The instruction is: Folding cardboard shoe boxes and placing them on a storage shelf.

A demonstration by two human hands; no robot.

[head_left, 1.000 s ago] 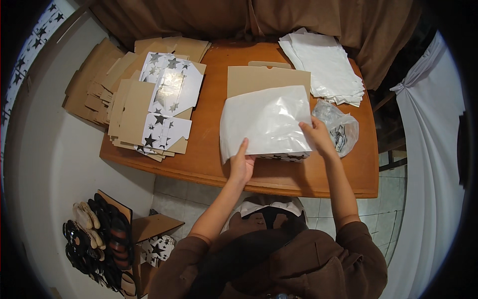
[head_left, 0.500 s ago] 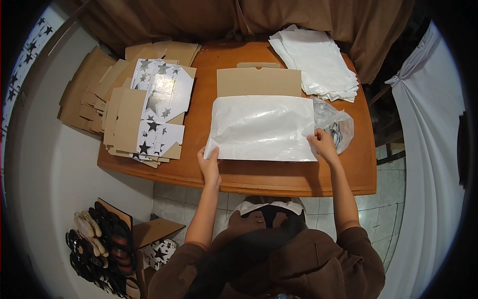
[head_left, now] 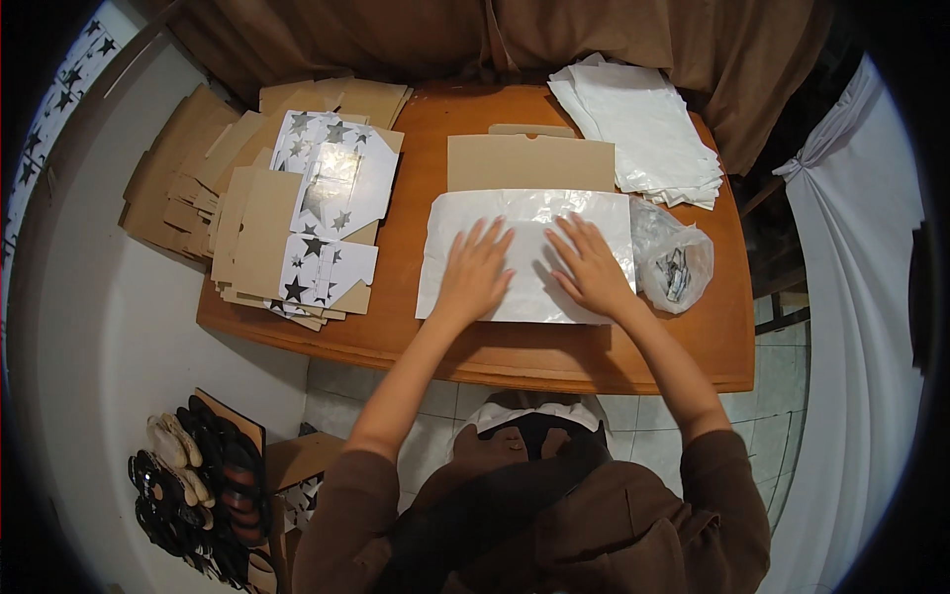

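A glossy white plastic sheet, perhaps a mailer bag (head_left: 529,206), lies across the lower part of a flat brown cardboard piece (head_left: 531,163). Only the far part of the cardboard shows, with a notched tab at its far edge. My left hand (head_left: 477,267) rests flat on the left half of the white sheet, fingers spread. On the right half lies my right hand (head_left: 591,265), also palm down with its fingers apart. Just right of the sheet sits a clear plastic bag (head_left: 678,259) with small silvery pieces inside.
Flat cardboard blanks (head_left: 259,223) pile up at the table's left, some white with star prints (head_left: 336,178). A stack of white sheets (head_left: 648,129) lies at the far right of the wooden table (head_left: 416,346). Several shoes (head_left: 203,485) stand on the floor at lower left.
Both hands have let go of the sheet's near corners and moved inward and away from me onto its surface. The sheet now lies flatter over the cardboard.
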